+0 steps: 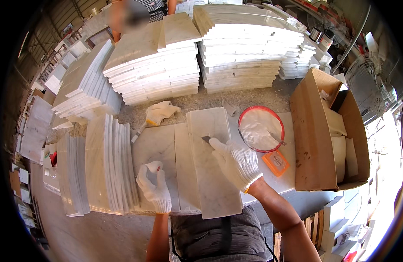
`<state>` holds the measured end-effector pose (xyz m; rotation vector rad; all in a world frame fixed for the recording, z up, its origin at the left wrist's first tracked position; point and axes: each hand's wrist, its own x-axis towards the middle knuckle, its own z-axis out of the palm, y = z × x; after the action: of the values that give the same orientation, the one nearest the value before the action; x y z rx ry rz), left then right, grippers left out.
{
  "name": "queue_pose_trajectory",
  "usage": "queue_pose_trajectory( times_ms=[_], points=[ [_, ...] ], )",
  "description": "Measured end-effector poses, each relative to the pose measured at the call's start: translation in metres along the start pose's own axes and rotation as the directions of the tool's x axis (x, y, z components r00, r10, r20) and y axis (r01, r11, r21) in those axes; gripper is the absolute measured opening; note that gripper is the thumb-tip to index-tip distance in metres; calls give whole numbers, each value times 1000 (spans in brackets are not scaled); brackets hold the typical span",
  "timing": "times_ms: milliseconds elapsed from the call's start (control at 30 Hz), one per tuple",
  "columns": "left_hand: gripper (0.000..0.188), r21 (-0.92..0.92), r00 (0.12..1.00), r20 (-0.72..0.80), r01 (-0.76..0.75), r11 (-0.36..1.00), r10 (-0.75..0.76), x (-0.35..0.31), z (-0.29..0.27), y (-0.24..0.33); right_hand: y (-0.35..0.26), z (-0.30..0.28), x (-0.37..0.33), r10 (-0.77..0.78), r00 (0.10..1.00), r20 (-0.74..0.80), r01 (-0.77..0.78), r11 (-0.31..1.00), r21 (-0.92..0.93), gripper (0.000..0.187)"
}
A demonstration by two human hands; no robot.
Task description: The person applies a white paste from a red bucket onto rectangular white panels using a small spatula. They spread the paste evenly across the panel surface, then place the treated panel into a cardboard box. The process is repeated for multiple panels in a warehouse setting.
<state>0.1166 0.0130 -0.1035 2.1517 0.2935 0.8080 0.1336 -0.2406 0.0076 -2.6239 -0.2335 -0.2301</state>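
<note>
My right hand [239,162], in a white knit glove, is closed over a pale grey-veined marble slab [217,187]. A small dark flat blade [206,139] sticks out past its fingertips and lies against the slab's face; its handle is hidden. To the left, my gloved left hand [155,188] hovers by the slabs with fingers curled and thumb bent in. A small red spot shows at its fingertips, and what they pinch cannot be made out. The slab rests on other flat slabs [155,144] on the bench.
Beyond my right hand are a red-rimmed round tub [283,126] with whitish contents, an orange box [275,163] and a cardboard box [310,131]. A spare glove [162,112] and white stick [139,132] lie ahead. Upright slabs [101,166] stand left; slab stacks [155,70] and a person [158,9] are behind.
</note>
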Motion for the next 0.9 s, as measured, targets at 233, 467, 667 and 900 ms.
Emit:
queue_pose_trajectory(
  times_ms=[233, 467, 667, 900],
  points=[
    [55, 16, 1000, -12, -16, 1000, 16, 0, -1, -1, -1, -9, -12, -11, 1000, 9, 10, 994, 105, 33],
    [54, 8, 998, -20, -58, 998, 58, -1, 0, -2, 11, 7, -8, -48, 995, -89, 47, 999, -14, 35],
    [53, 44, 998, -27, -64, 997, 65, 1, 0, 3, 4, -12, -27, -13, 999, -41, 15, 997, 73, 34],
    [53, 51, 1000, 14, 15, 999, -15, 1, -1, 2, 11, 5, 2, -37, 995, -97, 44, 997, 67, 35]
  ],
)
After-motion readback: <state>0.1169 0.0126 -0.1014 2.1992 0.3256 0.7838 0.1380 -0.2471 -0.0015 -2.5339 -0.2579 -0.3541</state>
